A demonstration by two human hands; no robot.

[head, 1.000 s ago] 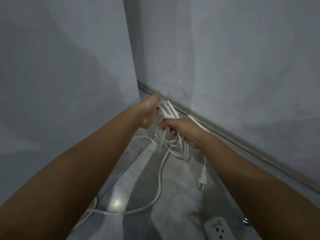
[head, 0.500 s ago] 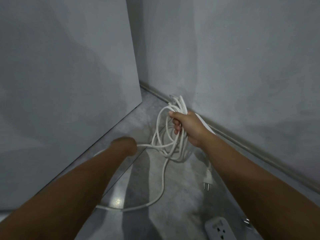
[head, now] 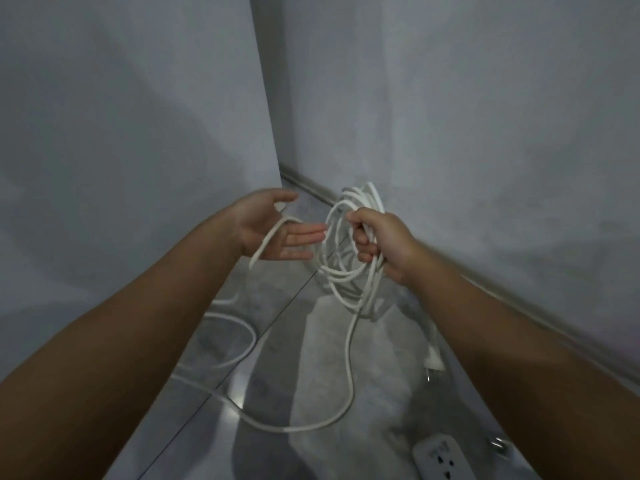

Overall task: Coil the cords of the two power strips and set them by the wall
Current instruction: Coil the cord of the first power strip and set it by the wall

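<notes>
Since half a second ago our left hand (head: 273, 230) came up from 7 o'clock to beside the coil (head: 346, 275). Its palm is flat and the loose cord (head: 350, 358) is just draped across it. Our right hand (head: 384, 244) is clenched round the loops.

Risk: slack slips off that flat palm, or the floor loop at 6 snags.

Room's tight, with the panel (head: 121, 150) at 9, the wall (head: 485, 150) at 2 and the power strip (head: 440, 459) at 5.

You are in a bare indoor room corner: plain grey walls (head: 485, 98), a skirting strip (head: 304, 187) at their foot, glossy grey floor tiles (head: 311, 341) with one seam. Home or office: cannot tell.
</notes>
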